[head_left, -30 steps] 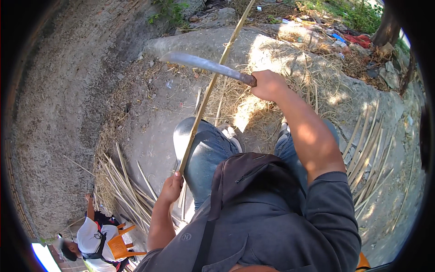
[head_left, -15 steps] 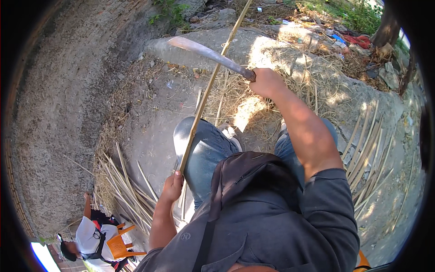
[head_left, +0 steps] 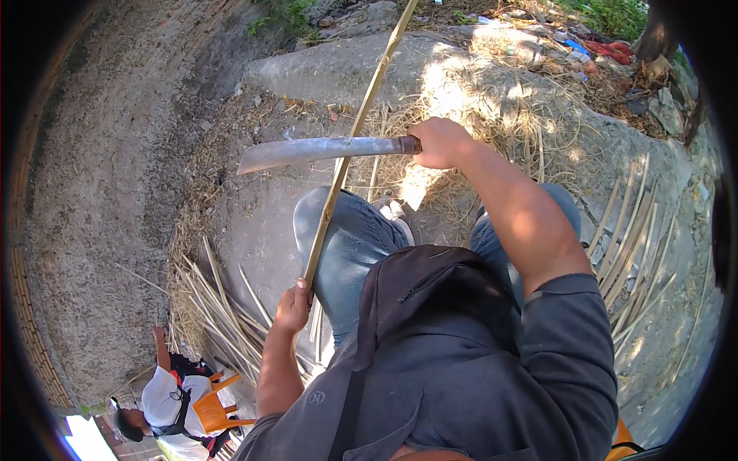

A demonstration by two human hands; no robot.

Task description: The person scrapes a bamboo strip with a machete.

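Note:
A long, narrow bamboo strip (head_left: 329,209) slants from my left side up past the top of the view, crossing over my left knee. Its near end is gripped in my left hand (head_left: 294,306), thumb along the strip. My right hand (head_left: 440,144) is closed round the handle of a machete (head_left: 311,150), held out in front of my knees. The long, slightly curved metal blade points left and lies across the strip, covering a short part of it. Whether the edge bites into the strip I cannot tell.
Cut strips lie in a pile (head_left: 219,311) at my left and another pile (head_left: 632,238) at my right. Curly shavings (head_left: 507,131) cover the ground ahead by a low concrete ledge (head_left: 323,73). A person (head_left: 164,399) sits on an orange chair (head_left: 214,406) at lower left.
The machete has come down and toward me along the strip, its tip swinging lower to the left so the blade lies nearly level. My left hand keeps its hold with little movement.

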